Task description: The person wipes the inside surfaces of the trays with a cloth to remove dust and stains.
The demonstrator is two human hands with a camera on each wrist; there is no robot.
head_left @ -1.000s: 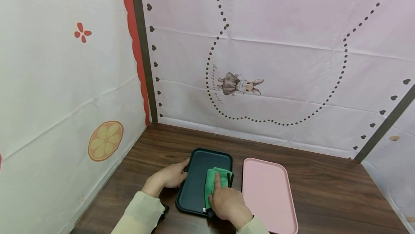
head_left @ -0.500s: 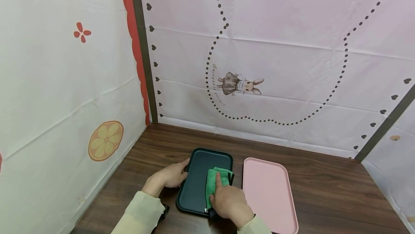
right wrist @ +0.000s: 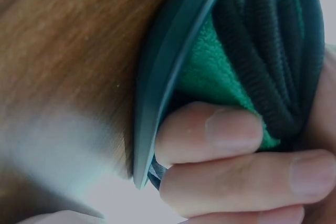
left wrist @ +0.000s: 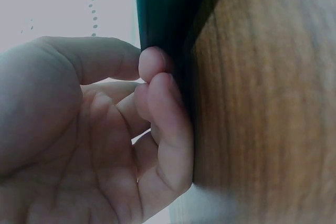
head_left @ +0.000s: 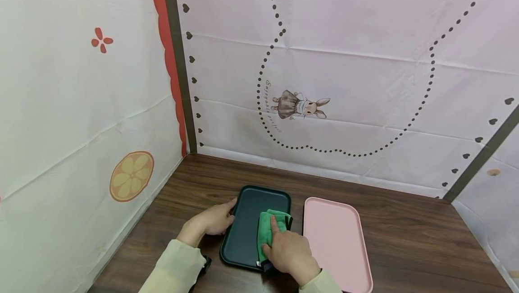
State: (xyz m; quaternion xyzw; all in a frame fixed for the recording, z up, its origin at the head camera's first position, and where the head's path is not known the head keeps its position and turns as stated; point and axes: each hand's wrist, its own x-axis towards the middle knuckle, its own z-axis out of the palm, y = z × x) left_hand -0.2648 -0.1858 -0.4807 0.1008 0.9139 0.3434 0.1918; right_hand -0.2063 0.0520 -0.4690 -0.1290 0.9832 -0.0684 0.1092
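A dark teal tray [head_left: 240, 245] lies on the wooden table, slightly turned. My left hand [head_left: 215, 219] holds its left edge, and in the left wrist view the thumb [left wrist: 110, 59] and curled fingers [left wrist: 170, 114] meet at the rim. A folded green cloth [head_left: 264, 233] with black edging lies over the tray's right side. My right hand [head_left: 289, 250] grips this cloth, index finger stretched along its top. In the right wrist view the other fingers [right wrist: 210, 135] curl over the green cloth [right wrist: 210, 64], close against the tray's rim [right wrist: 178, 66]. The palm is mostly hidden there.
A pink tray [head_left: 334, 243] lies just right of the teal one, partly behind my right wrist. The wooden table [head_left: 417, 243] meets a white patterned sheet wall [head_left: 129, 117] on the left and a pinkish one [head_left: 344, 81] at the back. Something black [head_left: 206, 266] sits by my left sleeve.
My right hand has shifted very slightly to the right with the cloth. The left hand and both trays stay where they were.
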